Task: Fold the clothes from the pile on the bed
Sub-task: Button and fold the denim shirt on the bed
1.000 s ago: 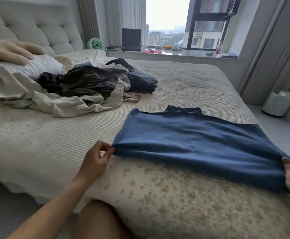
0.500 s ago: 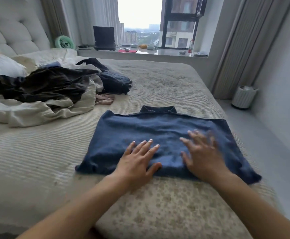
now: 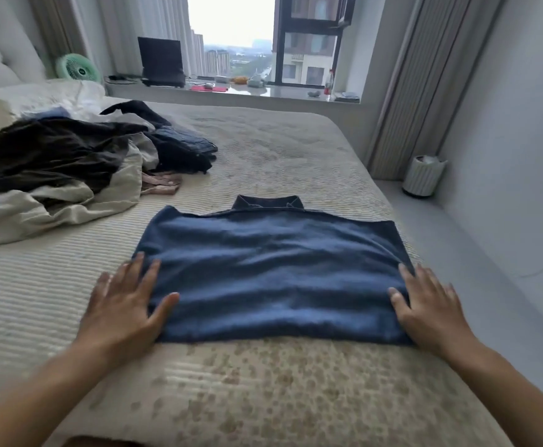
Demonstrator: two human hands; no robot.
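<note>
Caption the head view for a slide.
Both hands, left hand and right hand, lie flat on the side edges of a folded blue garment on the bed.

one folded blue garment (image 3: 273,272), one pile of clothes (image 3: 70,162), two hands, one fan (image 3: 77,68), one laptop (image 3: 161,62).

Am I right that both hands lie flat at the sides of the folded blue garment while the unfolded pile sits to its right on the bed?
Not quite: the head view shows the pile to the left of the blue garment. The left hand and right hand do lie flat at its sides.

Forearms bare, no sleeves; left grip (image 3: 125,304), right grip (image 3: 431,308) ungloved.
</note>
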